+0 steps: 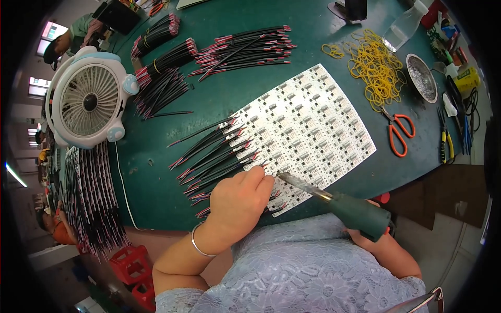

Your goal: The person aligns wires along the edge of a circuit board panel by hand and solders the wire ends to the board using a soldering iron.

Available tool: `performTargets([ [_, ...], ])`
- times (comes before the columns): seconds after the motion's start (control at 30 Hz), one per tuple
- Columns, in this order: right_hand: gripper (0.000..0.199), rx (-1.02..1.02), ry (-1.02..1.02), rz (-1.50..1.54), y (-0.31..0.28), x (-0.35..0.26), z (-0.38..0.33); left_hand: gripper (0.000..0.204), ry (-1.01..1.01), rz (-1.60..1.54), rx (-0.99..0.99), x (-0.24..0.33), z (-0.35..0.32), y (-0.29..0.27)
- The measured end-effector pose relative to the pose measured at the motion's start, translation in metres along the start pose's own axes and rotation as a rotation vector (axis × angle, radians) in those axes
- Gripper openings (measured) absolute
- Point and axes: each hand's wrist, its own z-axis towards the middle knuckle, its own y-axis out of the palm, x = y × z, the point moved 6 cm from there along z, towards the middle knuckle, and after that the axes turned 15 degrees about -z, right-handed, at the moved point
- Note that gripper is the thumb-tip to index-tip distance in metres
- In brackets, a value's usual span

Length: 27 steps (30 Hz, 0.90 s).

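A white circuit board panel (pixel 308 120) covered in rows of small dark components lies tilted on the green table. Black wires (pixel 201 152) with red and white ends stick out along its left edge. My left hand (pixel 241 195) rests at that edge, its thumb and fingers pressed together over the wire ends. Whatever they pinch is hidden beneath them. In my right hand (pixel 371 243) is a soldering iron (pixel 360 213) with a thick green handle. Its metal tip reaches onto the board just right of my left fingertips; whether it touches cannot be told.
Bundled black wires (pixel 167 61) and a loose pile (pixel 245 49) lie at the back. A white fan (pixel 90 101) stands left. To the right are yellow rubber bands (pixel 373 68), orange-handled pliers (pixel 401 134), a metal bowl (pixel 421 78) and a clear bottle (pixel 404 26). Another person (pixel 73 39) sits far left.
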Motion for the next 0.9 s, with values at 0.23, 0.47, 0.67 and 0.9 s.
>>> performTargets([
  [0.23,0.048,-0.007,0.064,0.270,-0.010,0.001,-0.007,0.015,0.014,-0.008,0.021,0.003,-0.002,-0.002],
  [0.47,0.027,0.026,0.202,0.337,-0.015,-0.003,-0.011,0.017,0.180,-0.087,0.191,0.009,-0.006,-0.012],
  [0.67,0.044,-0.065,0.134,0.216,-0.012,0.001,-0.022,0.020,0.080,-0.195,0.159,0.010,-0.016,0.005],
  [0.9,0.033,-0.102,0.395,0.367,-0.007,0.002,-0.022,0.018,0.027,-0.250,0.124,0.006,-0.015,0.011],
])
